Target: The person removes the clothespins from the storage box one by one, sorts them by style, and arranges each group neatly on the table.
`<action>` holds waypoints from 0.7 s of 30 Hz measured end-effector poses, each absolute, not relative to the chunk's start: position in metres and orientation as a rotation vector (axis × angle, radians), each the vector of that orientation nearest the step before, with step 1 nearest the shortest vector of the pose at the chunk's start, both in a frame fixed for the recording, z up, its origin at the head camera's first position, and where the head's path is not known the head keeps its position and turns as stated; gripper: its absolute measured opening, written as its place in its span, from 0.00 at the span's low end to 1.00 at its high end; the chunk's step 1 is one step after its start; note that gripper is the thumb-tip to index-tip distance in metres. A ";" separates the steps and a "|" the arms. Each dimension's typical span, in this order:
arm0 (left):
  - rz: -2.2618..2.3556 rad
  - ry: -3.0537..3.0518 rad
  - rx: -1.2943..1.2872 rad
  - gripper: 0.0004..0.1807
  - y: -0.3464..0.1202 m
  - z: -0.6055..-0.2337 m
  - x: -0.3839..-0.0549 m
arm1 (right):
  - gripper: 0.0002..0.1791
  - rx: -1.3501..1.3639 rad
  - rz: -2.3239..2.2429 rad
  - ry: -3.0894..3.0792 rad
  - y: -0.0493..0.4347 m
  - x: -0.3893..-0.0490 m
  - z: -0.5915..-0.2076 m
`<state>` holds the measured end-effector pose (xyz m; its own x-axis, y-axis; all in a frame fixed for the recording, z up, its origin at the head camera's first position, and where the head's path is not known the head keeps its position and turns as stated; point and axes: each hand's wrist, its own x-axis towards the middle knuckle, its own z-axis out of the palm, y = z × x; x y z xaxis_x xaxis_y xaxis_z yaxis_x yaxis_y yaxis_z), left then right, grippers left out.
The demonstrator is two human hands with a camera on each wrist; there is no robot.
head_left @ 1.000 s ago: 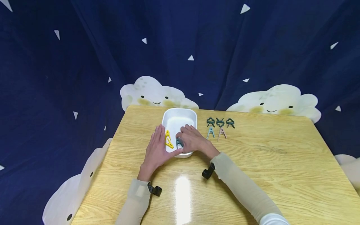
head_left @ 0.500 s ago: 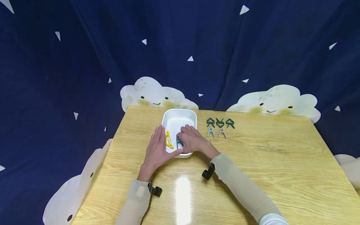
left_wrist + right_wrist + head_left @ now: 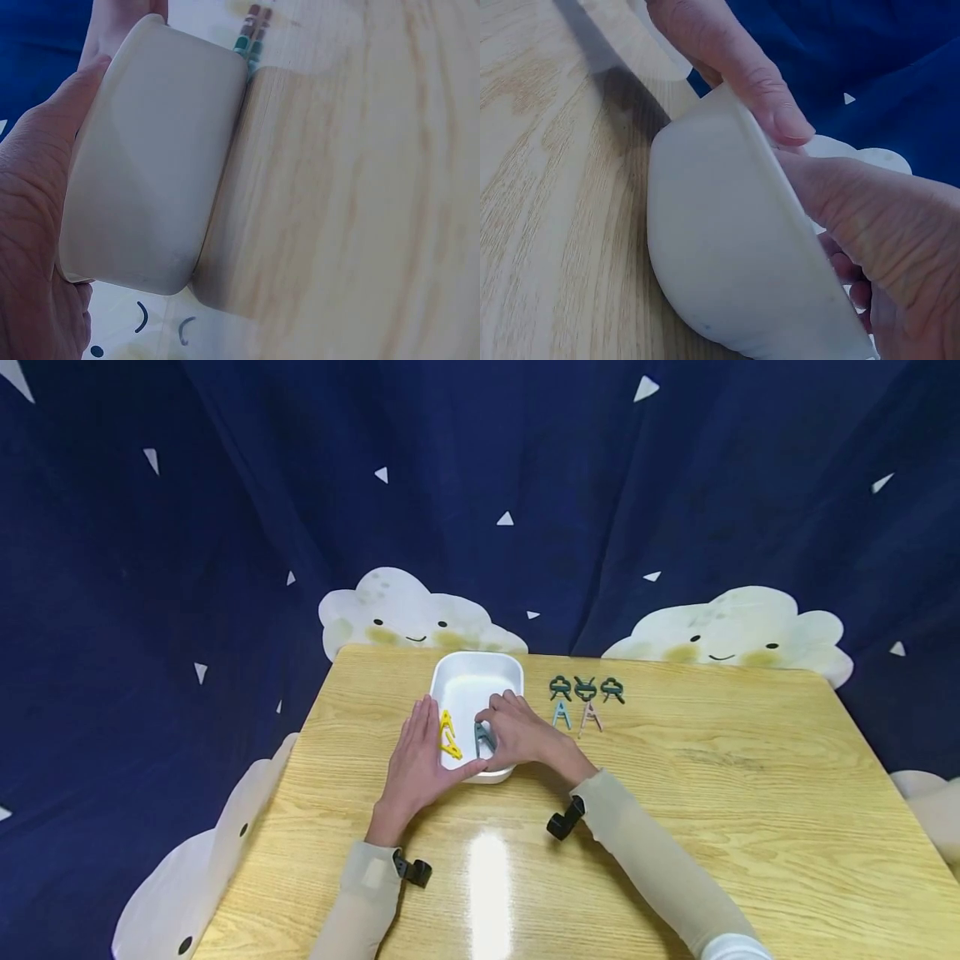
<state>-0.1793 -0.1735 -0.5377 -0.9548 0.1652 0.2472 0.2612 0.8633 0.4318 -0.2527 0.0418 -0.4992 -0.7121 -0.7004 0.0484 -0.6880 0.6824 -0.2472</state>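
In the head view a white rectangular tray [image 3: 478, 662] stands on the table. My left hand [image 3: 417, 758] rests along its left rim with straight fingers, the thumb stretched across the near edge. Inside the tray my right hand [image 3: 525, 735] pinches a dark grey-green clothespin [image 3: 481, 737], whose legs point toward me. Two yellow clothespins [image 3: 451, 749] lie by the tray's left wall. From the wrist views, the tray's outer wall [image 3: 154, 161] hides what is inside; the left thumb tip [image 3: 791, 124] lies over the rim in the right wrist view.
Right of the tray, three dark green cloud-shaped clips [image 3: 585, 689] lie in a row. Below them are a light blue clothespin [image 3: 562, 717] and a pink clothespin [image 3: 590, 717]. A dark blue curtain [image 3: 480, 485] with cloud prints hangs behind the wooden table [image 3: 712, 793].
My right hand has shifted slightly right inside the tray, and the grey-green clothespin has moved with it, away from the yellow ones. The left hand has stayed on the tray.
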 end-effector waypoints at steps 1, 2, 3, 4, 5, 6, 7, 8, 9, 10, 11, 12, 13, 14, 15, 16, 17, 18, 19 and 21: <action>-0.704 -2.835 -0.329 0.75 -0.174 -0.538 -0.179 | 0.46 -1.165 -0.395 2.836 0.043 -0.252 -0.498; -0.708 -2.837 -0.329 0.75 -0.174 -0.538 -0.179 | 0.46 -1.159 -0.404 2.838 0.045 -0.252 -0.497; -0.706 -2.837 -0.330 0.75 -0.173 -0.537 -0.179 | 0.47 -1.155 -0.421 2.838 0.046 -0.252 -0.495; -0.702 -2.840 -0.329 0.75 -0.173 -0.537 -0.179 | 0.47 -1.155 -0.436 2.841 0.048 -0.252 -0.493; -0.698 -2.844 -0.329 0.74 -0.173 -0.537 -0.179 | 0.47 -1.152 -0.450 2.844 0.049 -0.252 -0.491; -0.695 -2.848 -0.328 0.74 -0.173 -0.537 -0.179 | 0.47 -1.150 -0.463 2.848 0.051 -0.252 -0.489; -0.695 -2.850 -0.324 0.74 -0.173 -0.537 -0.179 | 0.46 -1.149 -0.470 2.852 0.052 -0.253 -0.487; -0.689 -2.852 -0.325 0.74 -0.173 -0.537 -0.179 | 0.46 -1.145 -0.483 2.855 0.053 -0.253 -0.485; -0.689 -2.855 -0.322 0.75 -0.173 -0.537 -0.179 | 0.45 -1.145 -0.495 2.857 0.055 -0.253 -0.483; -0.693 -2.858 -0.319 0.75 -0.173 -0.536 -0.179 | 0.45 -1.143 -0.503 2.861 0.056 -0.254 -0.481; -0.696 -2.857 -0.319 0.75 -0.173 -0.536 -0.180 | 0.45 -1.143 -0.511 2.864 0.058 -0.254 -0.479; -0.701 -2.858 -0.316 0.75 -0.173 -0.536 -0.180 | 0.45 -1.146 -0.525 2.866 0.059 -0.253 -0.478; -0.703 -2.858 -0.315 0.75 -0.173 -0.536 -0.180 | 0.45 -1.148 -0.541 2.869 0.061 -0.253 -0.476; -0.703 -2.858 -0.314 0.75 -0.173 -0.536 -0.180 | 0.45 -1.150 -0.559 2.870 0.062 -0.253 -0.476; -0.706 -2.858 -0.312 0.75 -0.173 -0.536 -0.180 | 0.45 -1.152 -0.572 2.872 0.064 -0.253 -0.475; -0.706 -2.858 -0.312 0.75 -0.173 -0.536 -0.180 | 0.45 -1.150 -0.583 2.875 0.066 -0.252 -0.474; -0.704 -2.858 -0.312 0.75 -0.173 -0.536 -0.179 | 0.45 -1.145 -0.597 2.877 0.067 -0.252 -0.474; -0.703 -2.858 -0.313 0.75 -0.173 -0.537 -0.179 | 0.44 -1.137 -0.607 2.879 0.069 -0.251 -0.474; -0.701 -2.859 -0.314 0.75 -0.173 -0.537 -0.179 | 0.44 -1.126 -0.611 2.882 0.071 -0.251 -0.473; -0.697 -2.863 -0.317 0.75 -0.173 -0.536 -0.179 | 0.44 -1.102 -0.613 2.891 0.075 -0.251 -0.473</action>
<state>-0.1792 -0.1733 -0.5364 -0.9616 0.1632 0.2206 0.2463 0.8676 0.4320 -0.2507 0.0753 -0.4726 -0.7557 -0.6383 0.1469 -0.6430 0.6803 -0.3519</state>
